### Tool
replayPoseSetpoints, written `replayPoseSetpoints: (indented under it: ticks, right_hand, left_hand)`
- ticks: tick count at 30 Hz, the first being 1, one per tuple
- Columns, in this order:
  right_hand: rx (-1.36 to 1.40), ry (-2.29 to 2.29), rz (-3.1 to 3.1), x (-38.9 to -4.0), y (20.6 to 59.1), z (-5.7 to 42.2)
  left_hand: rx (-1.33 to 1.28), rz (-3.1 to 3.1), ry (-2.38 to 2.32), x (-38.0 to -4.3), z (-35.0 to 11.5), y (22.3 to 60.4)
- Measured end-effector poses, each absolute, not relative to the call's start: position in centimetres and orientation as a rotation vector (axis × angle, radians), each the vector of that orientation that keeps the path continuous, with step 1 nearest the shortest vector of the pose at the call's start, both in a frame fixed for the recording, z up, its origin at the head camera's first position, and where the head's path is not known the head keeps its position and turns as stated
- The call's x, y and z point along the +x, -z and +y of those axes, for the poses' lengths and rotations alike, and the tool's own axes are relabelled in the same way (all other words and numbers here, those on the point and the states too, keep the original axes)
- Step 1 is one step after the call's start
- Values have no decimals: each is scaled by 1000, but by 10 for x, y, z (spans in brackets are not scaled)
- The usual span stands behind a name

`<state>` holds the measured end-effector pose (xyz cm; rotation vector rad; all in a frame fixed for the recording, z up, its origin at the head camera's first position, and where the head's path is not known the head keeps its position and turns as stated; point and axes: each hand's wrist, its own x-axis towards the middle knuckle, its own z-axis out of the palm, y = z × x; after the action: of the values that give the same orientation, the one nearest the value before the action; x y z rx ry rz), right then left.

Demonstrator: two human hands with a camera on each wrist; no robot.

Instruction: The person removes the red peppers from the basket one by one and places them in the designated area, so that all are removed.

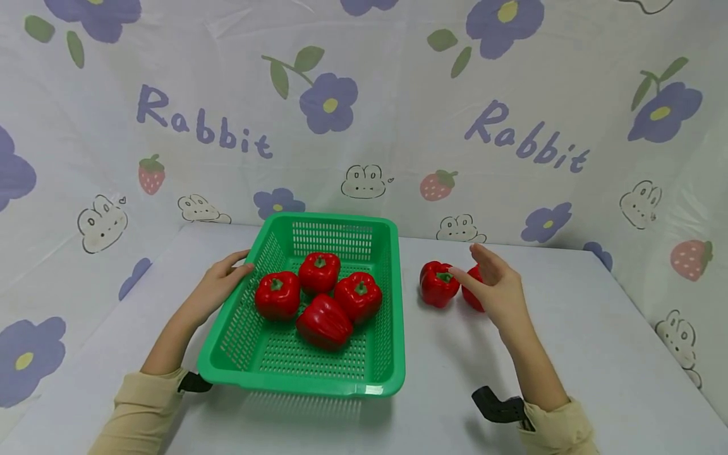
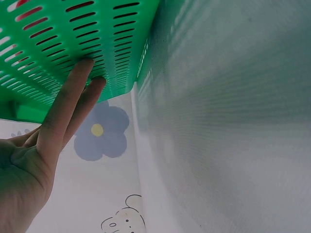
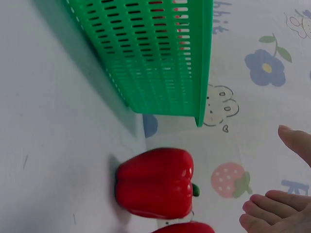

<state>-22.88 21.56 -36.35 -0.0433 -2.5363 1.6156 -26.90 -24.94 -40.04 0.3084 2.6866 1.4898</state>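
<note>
A green plastic basket [image 1: 396, 303] with slotted walls holds several red bell peppers [image 1: 320, 273], one of them lying on its side. At its left side my left hand [image 1: 213, 287] holds the rim, thumb over the edge. In the left wrist view, two straight fingers [image 2: 68, 102] lie against the slotted outer wall. My right hand [image 1: 500, 291] hangs in the air right of the basket, thumb and fingers spread, with nothing in it. Near it on the table are a red bell pepper [image 1: 439, 284] and a second one [image 1: 473, 292], partly hidden behind the hand.
The white table [image 1: 591, 328] meets a cloth backdrop [image 1: 392, 126] printed with flowers, rabbits and strawberries along its far edge. A black wrist mount [image 1: 497, 406] sticks out by the right sleeve, another [image 1: 194, 382] by the left, close to the basket's front corner.
</note>
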Motion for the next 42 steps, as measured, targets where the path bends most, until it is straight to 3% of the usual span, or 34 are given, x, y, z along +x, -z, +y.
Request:
replayPoseSetpoints:
  ticks: [42]
  right_hand:
    - [445,-1774,-2538,-217,362,121]
  left_hand:
    - [309,2703,-1464,-269,-251,401]
